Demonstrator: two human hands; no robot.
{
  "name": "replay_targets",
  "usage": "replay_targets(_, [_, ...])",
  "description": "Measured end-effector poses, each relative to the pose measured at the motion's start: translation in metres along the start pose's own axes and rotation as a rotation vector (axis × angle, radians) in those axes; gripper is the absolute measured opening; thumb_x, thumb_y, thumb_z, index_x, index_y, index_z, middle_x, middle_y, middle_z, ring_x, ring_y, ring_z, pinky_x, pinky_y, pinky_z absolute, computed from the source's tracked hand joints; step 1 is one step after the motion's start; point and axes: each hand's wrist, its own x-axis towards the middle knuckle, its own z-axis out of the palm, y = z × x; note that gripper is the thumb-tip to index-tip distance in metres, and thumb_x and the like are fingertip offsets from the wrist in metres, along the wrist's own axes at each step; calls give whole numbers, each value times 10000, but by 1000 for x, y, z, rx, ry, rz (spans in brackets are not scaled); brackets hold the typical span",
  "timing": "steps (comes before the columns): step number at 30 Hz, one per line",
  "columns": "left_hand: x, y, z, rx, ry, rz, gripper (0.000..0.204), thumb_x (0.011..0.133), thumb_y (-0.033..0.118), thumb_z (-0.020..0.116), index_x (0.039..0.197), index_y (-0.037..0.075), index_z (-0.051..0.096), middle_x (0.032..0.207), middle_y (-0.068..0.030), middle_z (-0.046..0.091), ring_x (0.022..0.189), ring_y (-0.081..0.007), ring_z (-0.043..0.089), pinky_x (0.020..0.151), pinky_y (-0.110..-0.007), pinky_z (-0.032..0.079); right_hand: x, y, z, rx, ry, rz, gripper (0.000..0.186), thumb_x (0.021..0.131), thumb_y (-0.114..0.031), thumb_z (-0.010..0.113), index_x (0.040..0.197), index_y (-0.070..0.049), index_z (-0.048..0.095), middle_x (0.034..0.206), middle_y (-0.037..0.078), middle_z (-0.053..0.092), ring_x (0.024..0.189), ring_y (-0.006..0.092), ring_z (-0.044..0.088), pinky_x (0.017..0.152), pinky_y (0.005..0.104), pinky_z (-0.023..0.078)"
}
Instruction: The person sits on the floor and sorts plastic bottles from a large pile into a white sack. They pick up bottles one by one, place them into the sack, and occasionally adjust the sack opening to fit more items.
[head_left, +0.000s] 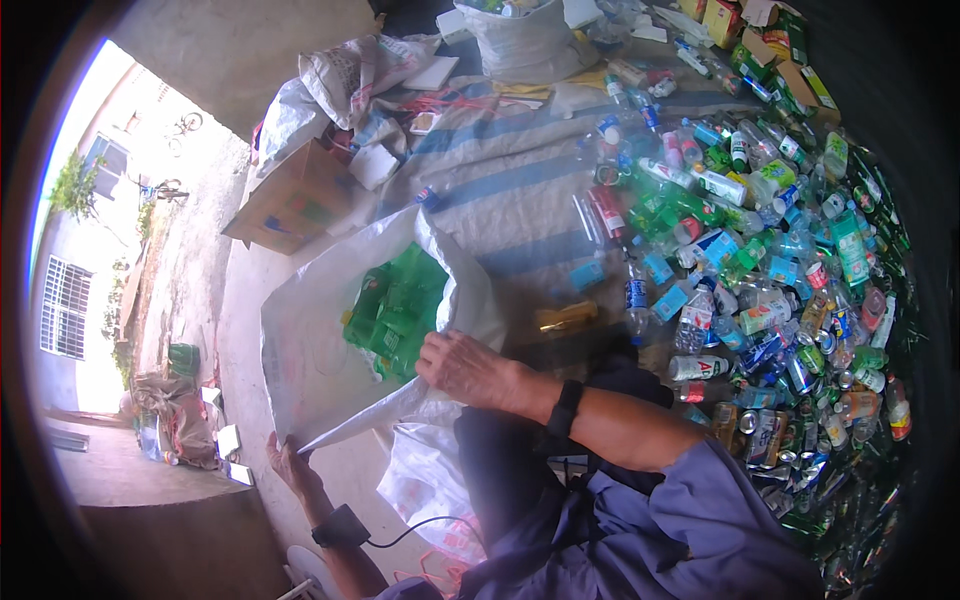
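Left hand (290, 468): fingers seemingly pinched, partly hidden, on white sack (305, 345). Sack: before the person, mouth spread, green bottles (402, 308) inside. Right hand (468, 368): fingers clamped on its rim. Rightmost: mixed bottle heap (765, 268). Step, by judgement: holding sack open; next move calls for steady rim.

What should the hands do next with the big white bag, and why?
Perhaps the right hand should let go and fetch another green bottle from the heap: the left hand also holds the white bag, its mouth is open, and green bottles show inside.
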Motion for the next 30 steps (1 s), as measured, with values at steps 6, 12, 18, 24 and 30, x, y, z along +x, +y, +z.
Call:
replay_targets(6, [-62, 45, 60, 831, 340, 661, 458, 923, 22, 703, 1360, -13, 569, 1318, -174, 599, 1177, -336, 573, 964, -414, 471, -1, 12, 21, 39, 4, 51, 86, 830, -188, 622, 783, -116, 628, 837, 58, 610, 921, 222, 626, 754, 361, 545])
replay_targets(12, [-121, 87, 166, 800, -449, 707, 484, 822, 29, 753, 1288, 7, 623, 1286, -207, 655, 1196, -391, 625, 977, -459, 525, 1, 17, 26, 145, 30, 13, 73, 814, -147, 630, 765, -94, 623, 863, 80, 616, 928, 252, 627, 799, 382, 556])
replay_targets(18, [-112, 75, 196, 945, -608, 635, 305, 882, 53, 656, 1186, 39, 642, 1088, -168, 689, 1034, -375, 660, 837, -476, 545, 3, 26, 7, 366, 60, -4, 91, 764, -107, 697, 822, -43, 670, 929, 118, 653, 1007, 293, 637, 901, 416, 540])
replay_targets(24, [-96, 76, 202, 872, -501, 625, 223, 872, 2, 633, 1087, 52, 661, 930, -164, 660, 879, -375, 662, 724, -475, 519, -5, 68, -41, 729, 20, 19, 194, 828, -131, 722, 953, 18, 722, 1080, 153, 719, 1123, 342, 656, 996, 426, 520])
replay_targets(30, [-93, 105, 216, 885, -481, 503, 367, 846, -64, 640, 1200, 33, 634, 914, -174, 626, 805, -375, 632, 728, -469, 503, -59, 167, -23, 776, -114, 633, 245, 900, -226, 682, 1011, -23, 762, 950, 205, 745, 898, 378, 730, 842, 439, 577])
